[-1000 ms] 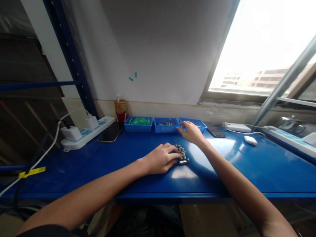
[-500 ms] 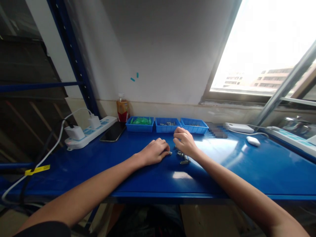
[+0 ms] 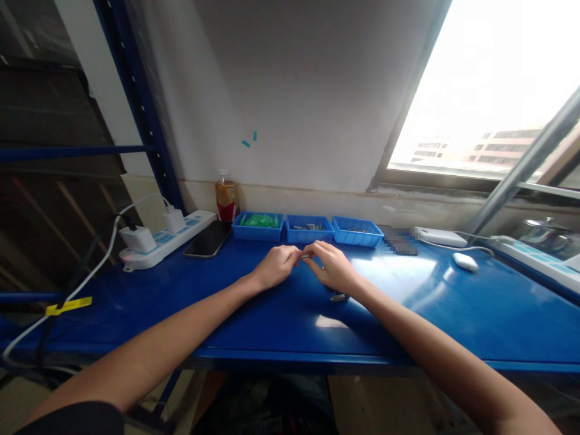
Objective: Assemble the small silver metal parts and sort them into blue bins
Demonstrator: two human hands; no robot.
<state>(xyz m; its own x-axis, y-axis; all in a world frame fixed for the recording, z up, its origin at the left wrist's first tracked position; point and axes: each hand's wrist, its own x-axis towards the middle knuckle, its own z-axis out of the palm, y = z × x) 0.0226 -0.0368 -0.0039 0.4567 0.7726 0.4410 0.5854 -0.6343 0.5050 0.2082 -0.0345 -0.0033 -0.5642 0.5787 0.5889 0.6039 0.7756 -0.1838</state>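
Observation:
My left hand (image 3: 274, 266) and my right hand (image 3: 332, 266) meet above the blue table (image 3: 226, 314), fingertips pinched together on a small grey metal part (image 3: 305, 257) held between them. A little pile of grey metal parts (image 3: 339, 296) lies on the table just under my right wrist, mostly hidden by it. Behind the hands stand three small blue trays: one with green pieces (image 3: 257, 227), one with grey metal parts (image 3: 309, 230), and one (image 3: 357, 232) whose contents are too small to make out.
A drink bottle (image 3: 226, 197), a dark phone (image 3: 209, 240) and a white power strip (image 3: 163, 240) with chargers sit at the back left. At the right lie a white box (image 3: 440, 237), a white mouse (image 3: 465, 261) and another power strip (image 3: 534, 257). A window fills the right.
My right hand came back from the right-hand tray to the pile. My left hand lifted off the pile. Both hands have come together, pinching one small part between them.

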